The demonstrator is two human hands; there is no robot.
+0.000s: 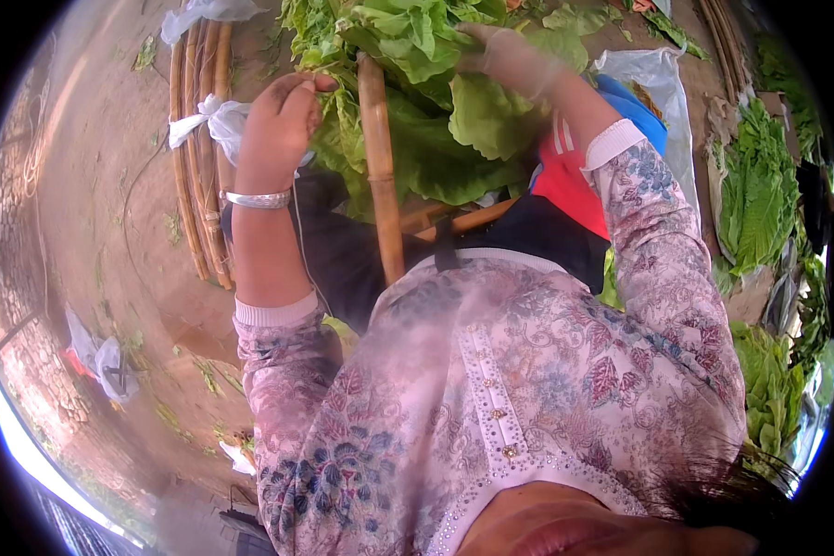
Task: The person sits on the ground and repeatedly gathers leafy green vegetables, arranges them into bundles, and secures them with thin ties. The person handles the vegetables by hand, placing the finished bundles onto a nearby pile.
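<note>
Broad green leaves point(417, 132), apparently tobacco, hang in a thick bunch around the upper end of a bamboo pole point(377, 153). My left hand point(288, 111) is left of the pole, its fingers curled and pinched at the edge of the bunch. A thin white string point(300, 229) runs up behind this hand and appears held in it. Blurred by motion, my right hand point(500, 55) reaches into the leaves on the other side of the pole. Its fingertips are partly hidden there, so its grip is unclear. The pole's lower end leans towards my lap.
Bundled bamboo sticks point(201, 153) with white plastic ties point(215, 125) lie on the dirt floor to the left. A clear plastic sheet point(657, 83) and blue cloth point(632, 111) are at right. Beyond are stacked leaves point(757, 187). Plastic scraps point(108, 361) lie at lower left.
</note>
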